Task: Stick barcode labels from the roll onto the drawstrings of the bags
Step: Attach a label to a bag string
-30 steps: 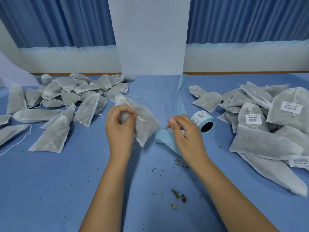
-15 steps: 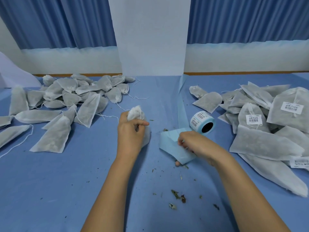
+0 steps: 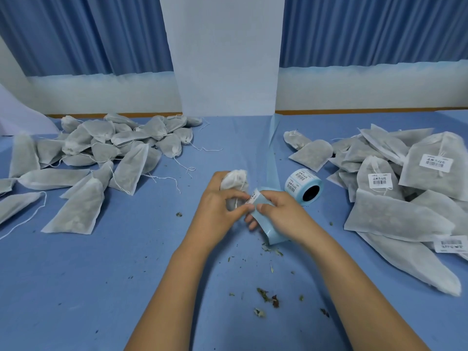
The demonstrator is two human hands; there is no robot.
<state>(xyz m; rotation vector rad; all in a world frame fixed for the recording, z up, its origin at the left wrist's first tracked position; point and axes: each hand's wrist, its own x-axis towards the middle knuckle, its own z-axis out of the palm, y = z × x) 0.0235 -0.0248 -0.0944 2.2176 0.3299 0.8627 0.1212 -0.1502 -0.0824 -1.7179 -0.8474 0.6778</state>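
The left hand (image 3: 217,211) is curled around a small white bag (image 3: 234,181) at the middle of the blue table (image 3: 101,287), its fingers closed over the bag's body so that only the gathered top shows above the knuckles; half a second ago this hand sat further left, apart from the other, and now the two hands meet. The right hand (image 3: 281,214) has come in from the right and risen off the table, and its thumb and fingers pinch the pale blue backing strip (image 3: 269,231), which hangs curled below the palm where before it lay folded flat under the hand. A white barcode label (image 3: 254,196) now stands between the two hands, tilted, its lower end at the left fingertips and right beside the bag's thin drawstring (image 3: 236,198); whether it is already stuck to the string I cannot tell. The label roll (image 3: 304,186) lies on its side just right of the hands, in the same spot as before, with its strip running back toward the wall. Unlabelled bags (image 3: 101,158) lie heaped at left, labelled bags (image 3: 405,186) at right, both piles unchanged. Dried leaf crumbs (image 3: 266,297) are scattered near the forearms.
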